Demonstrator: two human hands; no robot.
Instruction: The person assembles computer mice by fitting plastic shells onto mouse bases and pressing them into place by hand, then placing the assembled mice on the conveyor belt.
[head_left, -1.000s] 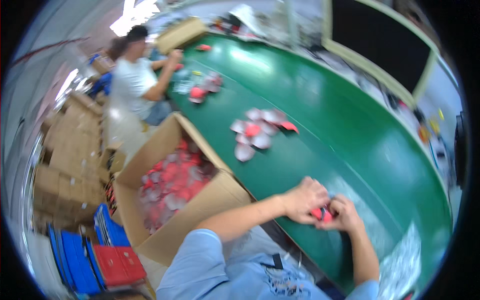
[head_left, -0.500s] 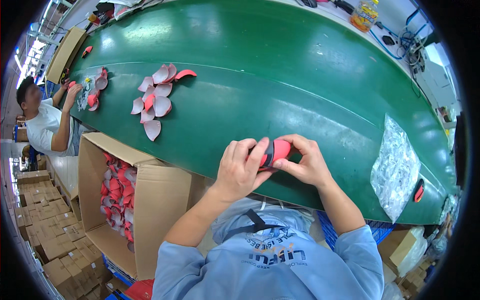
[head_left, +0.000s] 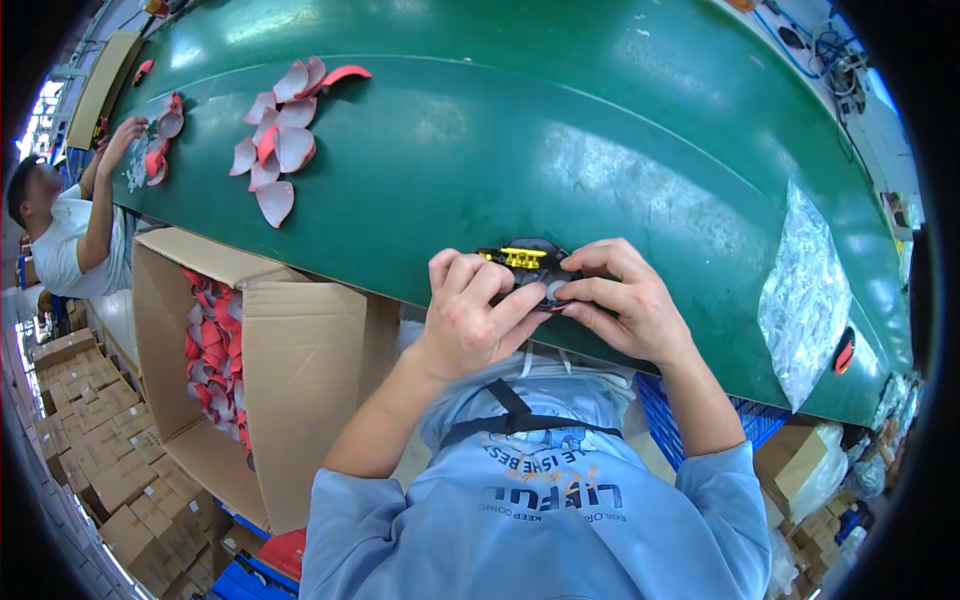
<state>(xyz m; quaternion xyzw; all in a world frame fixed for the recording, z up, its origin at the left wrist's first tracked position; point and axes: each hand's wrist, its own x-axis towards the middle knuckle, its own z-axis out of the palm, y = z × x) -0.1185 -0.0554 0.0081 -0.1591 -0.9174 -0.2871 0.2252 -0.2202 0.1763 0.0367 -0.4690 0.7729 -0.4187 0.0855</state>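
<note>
My left hand (head_left: 472, 312) and my right hand (head_left: 632, 305) meet over the front edge of the table, closed round the two ends of a rounded black-and-red shell (head_left: 545, 246). Its dark inner side faces up, with a toothed yellow part (head_left: 522, 258) along the far side. A small pale round piece (head_left: 555, 288) shows by my right fingertips. The shell's lower edge is partly hidden behind the fingers. Several loose red shell pieces (head_left: 294, 150) with greyish insides lie in a pile farther left on the green table.
An open cardboard box (head_left: 305, 390) of red shell pieces stands at my left. Beyond it, a co-worker (head_left: 75, 235) handles parts at the green table (head_left: 450, 190). On the right lie a clear plastic bag (head_left: 803, 300) and a red-and-black piece (head_left: 845, 351).
The shell has been turned over: its red-and-black outside faced up before, and now the dark inside with the yellow part shows. My view has shifted slightly.
</note>
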